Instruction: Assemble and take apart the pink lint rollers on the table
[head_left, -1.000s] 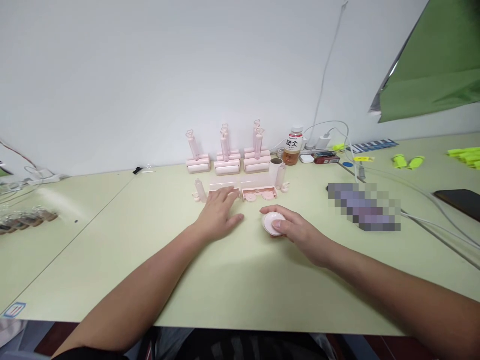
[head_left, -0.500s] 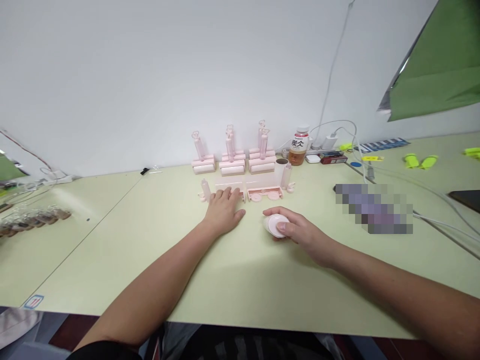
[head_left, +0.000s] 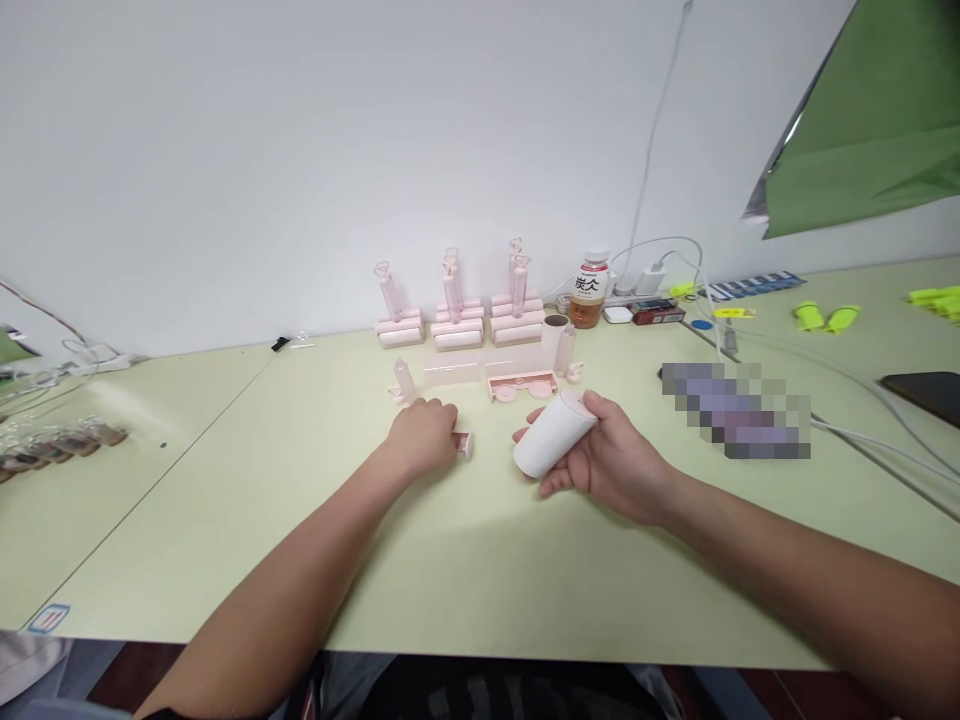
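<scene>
My right hand [head_left: 619, 465] is wrapped around a white paper roll [head_left: 553, 435], held tilted just above the table. On the left, my left hand [head_left: 421, 438] is closed over a pink plastic case [head_left: 464, 446]; only its right end shows, the rest lies under the fingers. Beyond the hands sits a similar open pink case [head_left: 523, 388] with round end pieces. A small clear-and-pink handle [head_left: 404, 380] stands behind my left hand. Another handle [head_left: 567, 350] stands beside an upright roll with a brown core [head_left: 553, 343].
Several pink rollers with upright handles [head_left: 458, 335] line the wall. Clear covers [head_left: 454, 370] lie in front of them. To the right are a drink bottle [head_left: 589, 292], a charger [head_left: 649, 280] with cables, a pixelated object [head_left: 735, 410] and yellow-green pieces [head_left: 825, 317].
My left hand has drawn the left pink case toward me, away from its clear cover. My right hand has turned the white roll from end-on to lengthwise.
</scene>
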